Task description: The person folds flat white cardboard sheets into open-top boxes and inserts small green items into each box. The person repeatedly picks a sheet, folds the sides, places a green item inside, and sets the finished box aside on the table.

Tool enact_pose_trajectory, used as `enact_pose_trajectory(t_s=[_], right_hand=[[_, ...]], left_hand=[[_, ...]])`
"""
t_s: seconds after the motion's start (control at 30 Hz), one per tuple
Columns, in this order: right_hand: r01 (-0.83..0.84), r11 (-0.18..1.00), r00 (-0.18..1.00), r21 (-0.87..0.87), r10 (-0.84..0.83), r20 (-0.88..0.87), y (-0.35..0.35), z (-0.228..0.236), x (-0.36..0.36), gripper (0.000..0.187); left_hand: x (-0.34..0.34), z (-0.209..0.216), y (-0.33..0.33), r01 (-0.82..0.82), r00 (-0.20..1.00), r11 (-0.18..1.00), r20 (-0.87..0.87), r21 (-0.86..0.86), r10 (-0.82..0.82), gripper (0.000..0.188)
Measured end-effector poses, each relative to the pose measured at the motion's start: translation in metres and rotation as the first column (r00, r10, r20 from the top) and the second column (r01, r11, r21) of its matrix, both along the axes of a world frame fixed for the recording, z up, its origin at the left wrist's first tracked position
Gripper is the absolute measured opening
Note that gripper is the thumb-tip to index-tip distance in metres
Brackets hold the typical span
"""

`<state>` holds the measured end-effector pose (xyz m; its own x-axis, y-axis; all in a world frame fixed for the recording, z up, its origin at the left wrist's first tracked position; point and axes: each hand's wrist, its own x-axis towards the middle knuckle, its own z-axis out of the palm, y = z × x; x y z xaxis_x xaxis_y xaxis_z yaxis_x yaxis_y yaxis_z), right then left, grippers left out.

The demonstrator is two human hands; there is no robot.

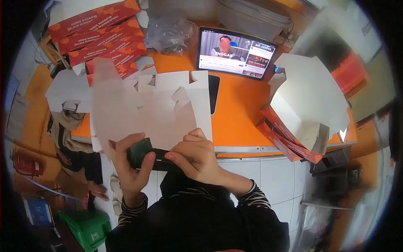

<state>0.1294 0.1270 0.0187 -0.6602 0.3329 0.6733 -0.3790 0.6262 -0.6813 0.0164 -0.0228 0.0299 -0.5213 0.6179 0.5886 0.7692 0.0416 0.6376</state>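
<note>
Carton [159, 130] spans the front edge of the bench [239, 109]. Left fingers [147, 163] clamp its green corner [139, 152], presumably for steadiness; right fingers [181, 162] pinch the edge alongside, likely for control.

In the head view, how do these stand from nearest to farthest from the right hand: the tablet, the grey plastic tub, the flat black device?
1. Flat black device: ahead of the right hand, slightly right.
2. Tablet: farther back, more to the right.
3. Grey plastic tub: behind the tablet.
</note>
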Motion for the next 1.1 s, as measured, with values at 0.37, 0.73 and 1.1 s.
enact_pose_trajectory(t_s=[0.37, 0.73, 1.1], right_hand=[[-0.065, 0.990, 0.996, 0.125, 0.073, -0.060, -0.007, 0.010, -0.002, 0.012], [-0.058, 0.922, 0.982, 0.382, 0.122, -0.145, -0.005, 0.022, -0.004, 0.018], [0.163, 0.965, 0.941, 0.205, -0.090, -0.326, 0.019, 0.027, -0.027, 0.115]], left_hand=[[-0.005, -0.008, -0.011, 0.031, 0.999, 0.999, 0.031, -0.024, -0.030, 0.018], [-0.014, -0.034, -0.039, 0.039, 0.976, 0.993, -0.208, -0.114, -0.063, 0.055], [-0.045, -0.139, -0.075, -0.284, 0.938, 0.943, -0.152, 0.171, 0.310, 0.044]])
